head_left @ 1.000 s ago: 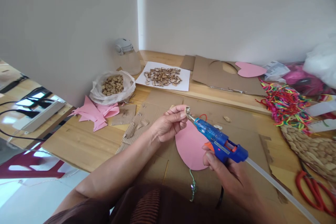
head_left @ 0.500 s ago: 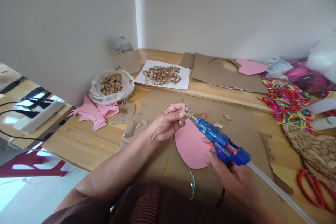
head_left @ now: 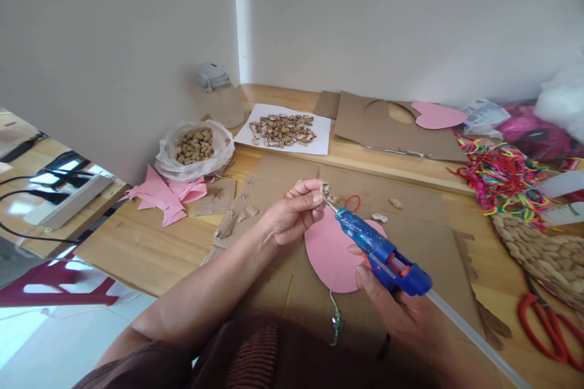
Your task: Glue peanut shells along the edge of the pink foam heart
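Your left hand (head_left: 292, 216) pinches a shell (head_left: 326, 191) just above the pink heart (head_left: 333, 252), right hand (head_left: 401, 310) wrapped around the glue gun (head_left: 381, 250), whose nozzle has stayed at the shell for the past second, so gluing looks ongoing.

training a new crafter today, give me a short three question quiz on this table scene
1. True or false: the right hand holds the blue glue gun.
2. What does the left hand pinch at the gun's nozzle? A) a peanut shell piece B) a bead C) a coin
3. Fill in: under the gun lies a ____ paper shape on the cardboard.

Key: 1 true; 2 A; 3 pink
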Motion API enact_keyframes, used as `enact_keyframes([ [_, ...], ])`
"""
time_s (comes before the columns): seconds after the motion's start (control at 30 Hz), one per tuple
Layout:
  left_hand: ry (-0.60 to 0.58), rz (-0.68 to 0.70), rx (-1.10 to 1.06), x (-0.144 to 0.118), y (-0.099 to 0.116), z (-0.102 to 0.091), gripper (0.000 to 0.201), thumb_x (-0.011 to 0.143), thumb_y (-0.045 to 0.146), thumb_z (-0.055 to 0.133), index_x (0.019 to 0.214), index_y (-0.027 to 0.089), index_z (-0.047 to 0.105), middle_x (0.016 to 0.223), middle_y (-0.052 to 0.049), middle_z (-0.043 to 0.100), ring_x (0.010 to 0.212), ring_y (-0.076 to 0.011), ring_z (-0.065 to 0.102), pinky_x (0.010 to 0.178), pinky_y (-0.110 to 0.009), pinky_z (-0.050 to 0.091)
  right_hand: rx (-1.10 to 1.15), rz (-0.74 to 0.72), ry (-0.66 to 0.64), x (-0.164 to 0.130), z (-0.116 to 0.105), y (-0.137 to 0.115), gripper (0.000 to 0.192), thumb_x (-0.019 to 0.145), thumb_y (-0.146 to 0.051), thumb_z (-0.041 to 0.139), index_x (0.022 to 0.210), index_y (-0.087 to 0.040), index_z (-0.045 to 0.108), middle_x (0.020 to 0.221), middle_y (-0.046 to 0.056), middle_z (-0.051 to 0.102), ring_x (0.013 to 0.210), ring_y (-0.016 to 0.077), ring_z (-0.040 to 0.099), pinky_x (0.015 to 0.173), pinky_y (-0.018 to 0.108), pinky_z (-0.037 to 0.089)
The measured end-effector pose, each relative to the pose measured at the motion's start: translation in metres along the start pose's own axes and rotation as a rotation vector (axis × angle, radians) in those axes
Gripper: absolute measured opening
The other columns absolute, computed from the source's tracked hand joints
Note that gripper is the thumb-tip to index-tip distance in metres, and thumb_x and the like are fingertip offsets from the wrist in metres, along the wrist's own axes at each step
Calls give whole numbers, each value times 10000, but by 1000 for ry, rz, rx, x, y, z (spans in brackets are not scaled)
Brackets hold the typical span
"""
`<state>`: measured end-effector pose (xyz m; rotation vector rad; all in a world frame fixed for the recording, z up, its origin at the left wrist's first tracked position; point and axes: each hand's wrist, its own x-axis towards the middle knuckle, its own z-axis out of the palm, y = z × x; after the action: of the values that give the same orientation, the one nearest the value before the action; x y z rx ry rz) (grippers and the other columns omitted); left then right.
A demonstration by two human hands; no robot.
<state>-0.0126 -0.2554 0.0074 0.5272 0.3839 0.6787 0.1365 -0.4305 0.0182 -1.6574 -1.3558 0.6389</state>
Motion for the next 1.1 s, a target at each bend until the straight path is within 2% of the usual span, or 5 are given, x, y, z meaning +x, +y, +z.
enact_keyframes([
  [0.13,16,-6,-1,0,0,0,258,649,97,874,838,140,705,729,19,644,587,-33,532,562,-128,457,16,-8,-5,0,1,-3,175,931,-363,615,1064,-270,679,941,58,738,833,259,703,662,335,555],
  [0.47,8,1,0,-1,2,1,284,627,105,897,838,137,709,705,27,650,570,-32,546,565,-125,482,-58,-22,-45,-1,-3,0,182,954,-372,594,1072,-253,665,813,35,700,706,218,685,650,320,551],
  [0.73,19,1,-5,-1,1,0,298,624,103,901,857,146,721,729,22,674,587,-38,577,572,-127,499,-27,-95,-66,1,-3,0,131,973,-331,566,1019,-240,649,790,38,703,689,209,692,629,294,562],
  [0.87,1,8,-2,0,0,-3,269,645,101,886,848,147,716,719,24,662,580,-37,569,569,-126,496,-72,-88,-50,1,-3,-1,139,969,-339,570,1029,-247,654,814,38,710,736,220,705,637,296,557],
  [1.1,-7,24,8,2,-1,-5,273,626,114,902,834,147,727,698,23,648,569,-40,559,557,-128,498,-76,-108,-13,0,-3,3,138,957,-310,584,1057,-255,662,904,55,733,767,224,713,563,272,523],
])
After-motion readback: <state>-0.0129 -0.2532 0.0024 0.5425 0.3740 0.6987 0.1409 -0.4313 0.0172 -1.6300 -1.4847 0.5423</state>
